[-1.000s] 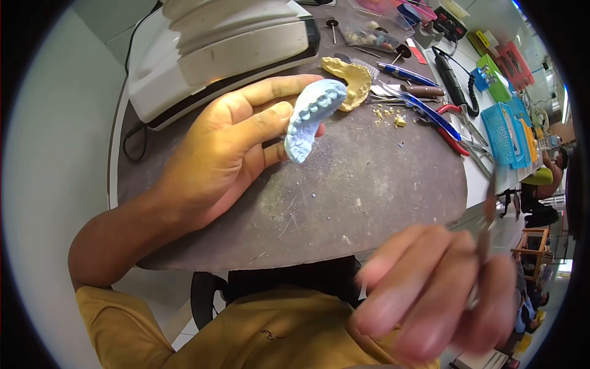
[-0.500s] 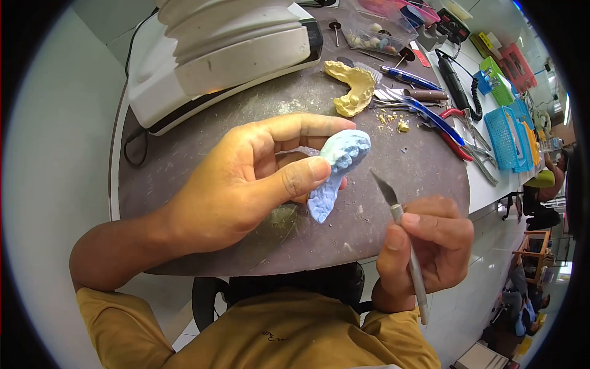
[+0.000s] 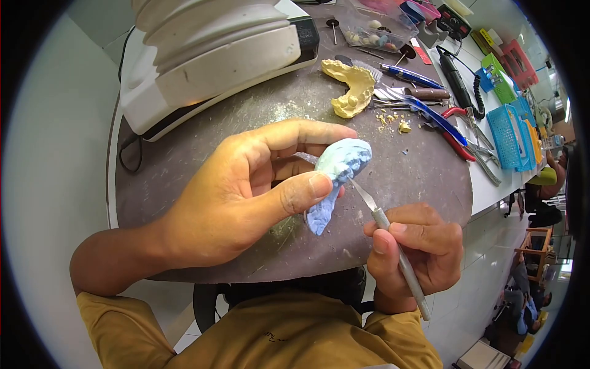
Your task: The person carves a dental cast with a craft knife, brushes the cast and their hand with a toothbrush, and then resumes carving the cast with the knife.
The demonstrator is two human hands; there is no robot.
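A pale blue dental cast (image 3: pixel 339 161), curved and bumpy with tooth shapes along its edge, is pinched between the thumb and fingers of my left hand (image 3: pixel 246 184). Its narrow end points down toward me, and part of it is hidden behind my thumb. In my right hand (image 3: pixel 424 246) is a craft knife (image 3: pixel 399 258), held like a pen by its metal handle. The blade angles up to the left, its tip right at the tooth edge of the blue cast. Beyond my left fingertips a yellow dental cast (image 3: pixel 355 98) lies on the grey-brown bench top (image 3: pixel 418 178).
A white machine with a ribbed hose (image 3: pixel 215 55) stands at the back left. Yellow crumbs (image 3: pixel 387 120), red-handled pliers (image 3: pixel 455 138), a blue pen (image 3: pixel 410 75) and a clear box (image 3: pixel 375 31) lie at the back right. Blue baskets (image 3: pixel 507 138) stand farther right; people sit beyond.
My right hand has moved left and the knife tip has come up to the blue cast. My left hand has lowered slightly, and the cast is tilted a little differently.
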